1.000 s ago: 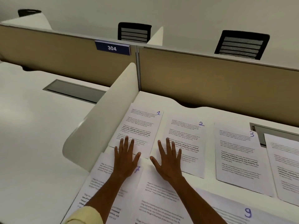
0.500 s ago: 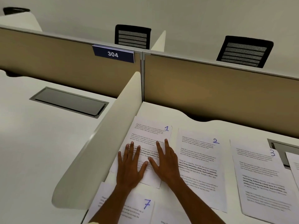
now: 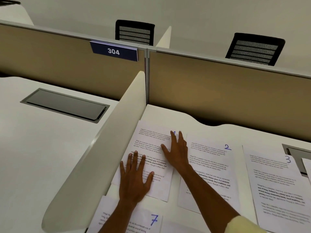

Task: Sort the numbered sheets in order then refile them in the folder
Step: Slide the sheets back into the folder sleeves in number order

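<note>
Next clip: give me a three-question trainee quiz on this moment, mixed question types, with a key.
1. True or false: both hands lie flat on the same sheet.
2. Multiple choice: which handwritten number does the right hand partly cover? A) 1 B) 2 C) 7
3. Fill in: the sheet nearest the camera, below the left hand, is marked ___.

Key
1. True: left and right hands rest with straight fingers on the leftmost sheet, beside the white divider.
2. A: sheet 2 and sheet 7 show their numbers clearly.
3. 7
</note>
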Available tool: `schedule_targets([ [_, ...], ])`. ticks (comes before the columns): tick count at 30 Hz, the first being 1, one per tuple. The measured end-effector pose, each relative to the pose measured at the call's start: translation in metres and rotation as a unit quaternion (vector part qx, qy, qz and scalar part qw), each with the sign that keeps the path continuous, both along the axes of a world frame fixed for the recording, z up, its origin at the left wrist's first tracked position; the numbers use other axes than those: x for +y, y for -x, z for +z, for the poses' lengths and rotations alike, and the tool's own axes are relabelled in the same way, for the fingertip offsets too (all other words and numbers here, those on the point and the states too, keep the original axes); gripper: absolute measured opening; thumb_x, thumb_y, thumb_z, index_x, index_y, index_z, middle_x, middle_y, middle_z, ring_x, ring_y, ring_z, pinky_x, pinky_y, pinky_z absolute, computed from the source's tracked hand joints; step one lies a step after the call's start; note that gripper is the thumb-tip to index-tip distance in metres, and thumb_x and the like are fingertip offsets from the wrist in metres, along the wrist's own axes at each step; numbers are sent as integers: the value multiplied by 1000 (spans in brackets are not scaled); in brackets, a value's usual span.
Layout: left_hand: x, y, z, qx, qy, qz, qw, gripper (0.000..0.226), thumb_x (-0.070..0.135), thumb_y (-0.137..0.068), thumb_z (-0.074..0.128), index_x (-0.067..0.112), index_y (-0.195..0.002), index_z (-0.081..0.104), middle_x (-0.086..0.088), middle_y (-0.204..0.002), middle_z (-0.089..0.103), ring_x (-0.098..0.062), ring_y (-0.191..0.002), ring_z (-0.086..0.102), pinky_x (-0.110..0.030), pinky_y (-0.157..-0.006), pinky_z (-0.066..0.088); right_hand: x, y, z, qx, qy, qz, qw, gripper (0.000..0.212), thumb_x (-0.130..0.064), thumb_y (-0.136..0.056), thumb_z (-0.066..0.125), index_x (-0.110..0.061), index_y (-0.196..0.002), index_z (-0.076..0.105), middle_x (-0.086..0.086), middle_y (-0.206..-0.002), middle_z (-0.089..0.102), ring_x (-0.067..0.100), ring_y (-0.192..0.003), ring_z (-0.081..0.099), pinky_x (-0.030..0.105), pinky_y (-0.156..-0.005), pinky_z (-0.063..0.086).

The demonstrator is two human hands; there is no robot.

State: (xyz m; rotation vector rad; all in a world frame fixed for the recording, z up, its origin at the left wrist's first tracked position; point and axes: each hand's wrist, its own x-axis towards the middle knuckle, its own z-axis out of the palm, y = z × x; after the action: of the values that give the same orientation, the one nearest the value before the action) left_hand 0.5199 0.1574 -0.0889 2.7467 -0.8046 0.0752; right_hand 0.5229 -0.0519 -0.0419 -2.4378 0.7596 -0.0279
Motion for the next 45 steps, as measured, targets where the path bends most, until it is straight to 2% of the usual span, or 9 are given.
schedule_targets([
  [9,-1,1,3,9,-7,4,1000,76,64,-92,34,21,-154,27,-7,-164,10,-26,-151,7,-58,-118,15,-27,-31,3,-111,-148,-106,977,84,-42,-89,70,-21,-156,23,10,-164,21,31,-150,21,46,-119,22],
  [13,0,1,3,11,-6,4,1000,75,64,-92,34,21,-154,28,-6,-164,11,-26,-151,7,-58,-119,14,-40,-38,4,-79,-138,-95,983,89,-45,-86,72,-20,-156,24,8,-160,30,32,-147,25,49,-117,25],
  [16,-1,1,4,11,-8,6,1000,75,65,-93,32,22,-153,29,-6,-164,11,-25,-151,6,-57,-119,14,-48,-43,2,-52,-125,-87,987,80,-43,-86,73,-19,-151,32,10,-147,47,32,-137,38,48,-113,34],
  [19,-1,0,5,12,-9,6,1000,75,65,-92,32,22,-153,28,-6,-164,11,-25,-151,6,-57,-119,14,-50,-41,4,-99,-168,-87,977,71,-31,-86,77,-14,-145,40,12,-117,61,27,-113,57,35,-100,47],
  [22,-1,1,5,12,-10,10,1000,75,65,-92,33,22,-153,29,-6,-164,11,-25,-151,7,-57,-118,15,-51,-40,11,-137,-173,-98,971,74,-26,-84,80,-14,-145,40,6,-104,59,20,-96,58,27,-85,46],
  [26,0,1,3,11,-6,7,1000,75,64,-92,37,22,-153,30,-6,-163,12,-25,-151,9,-58,-118,16,-53,-33,15,-132,-224,-125,957,76,-30,-82,81,-18,-144,39,3,-109,58,19,-98,59,31,-89,51],
  [29,0,0,3,10,-5,5,1000,75,63,-92,38,21,-153,29,-7,-163,12,-26,-151,9,-58,-118,16,-51,-24,6,-106,-254,-118,954,59,-31,-80,83,-14,-130,57,6,-111,71,22,-97,68,43,-89,58],
  [34,1,0,1,11,2,0,1000,76,64,-91,39,21,-153,29,-7,-163,13,-26,-151,10,-58,-118,16,-34,-8,-3,-80,-329,-96,936,32,-28,-80,83,-17,-109,74,1,-103,76,19,-91,74,44,-86,60],
  [45,6,2,12,2,88,-4,996,69,59,-95,32,14,-146,43,-11,-157,32,-27,-146,28,-62,-117,13,-13,20,23,-106,-267,-115,951,23,-21,-88,74,-5,-105,71,4,-95,72,22,-85,70,30,-70,58],
])
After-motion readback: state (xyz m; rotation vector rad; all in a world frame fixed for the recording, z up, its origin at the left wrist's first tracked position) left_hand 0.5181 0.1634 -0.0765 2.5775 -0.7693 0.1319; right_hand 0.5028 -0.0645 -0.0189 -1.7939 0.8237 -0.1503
